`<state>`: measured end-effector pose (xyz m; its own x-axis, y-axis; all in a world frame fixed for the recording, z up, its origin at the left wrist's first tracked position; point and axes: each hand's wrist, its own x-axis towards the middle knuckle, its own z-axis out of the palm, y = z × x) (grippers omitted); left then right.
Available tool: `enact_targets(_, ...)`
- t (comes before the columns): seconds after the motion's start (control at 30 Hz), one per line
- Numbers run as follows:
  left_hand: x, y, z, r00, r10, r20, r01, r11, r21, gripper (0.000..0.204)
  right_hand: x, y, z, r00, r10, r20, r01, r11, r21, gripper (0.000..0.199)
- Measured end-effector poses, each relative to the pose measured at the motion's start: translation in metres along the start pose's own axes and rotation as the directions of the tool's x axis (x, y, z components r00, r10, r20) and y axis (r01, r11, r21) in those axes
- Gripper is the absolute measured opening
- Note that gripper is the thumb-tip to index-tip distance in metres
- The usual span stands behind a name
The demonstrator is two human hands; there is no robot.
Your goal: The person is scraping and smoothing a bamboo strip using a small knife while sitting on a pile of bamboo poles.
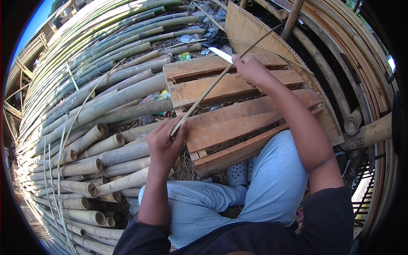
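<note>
A thin bamboo strip [206, 93] runs slantwise above a low slatted wooden bench [250, 119]. My left hand [163, 140] is closed around its near end, beside the bench's left edge. Over the bench's far slats, my right hand [251, 71] grips a knife [221, 55] with a pale blade pointing to the upper left. The blade lies against the strip or very close to it; the exact contact is hidden by my fingers. Beyond my right hand the strip reaches up toward a brown board. The knife's handle is covered by my fist.
Many bamboo poles [131, 80] lie stacked on the left, cut ends toward me. Loose thin strips [59, 170] rest over them. A tan board [250, 29] curves behind the bench; more poles [323, 55] stand right. Shavings and plastic litter [185, 55] lie around. My bent legs [272, 174] are close to the bench.
</note>
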<state>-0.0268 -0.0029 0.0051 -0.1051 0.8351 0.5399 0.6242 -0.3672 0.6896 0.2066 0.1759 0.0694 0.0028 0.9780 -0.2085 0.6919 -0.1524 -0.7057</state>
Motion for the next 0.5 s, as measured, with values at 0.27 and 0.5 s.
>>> enact_targets(0.27, 0.002, -0.007, 0.001, 0.999, 0.030, -0.035, -0.032, 0.998, -0.049, 0.021, -0.020, -0.006, 0.023, 0.944, -0.313, 0.109, 0.329, 0.924, -0.195, 0.061)
enact_targets(0.5, -0.003, -0.010, 0.006, 1.000, 0.008, -0.029, -0.010, 0.997, -0.073, 0.022, -0.069, -0.026, 0.038, 0.945, -0.247, 0.213, 0.284, 0.945, -0.164, 0.062)
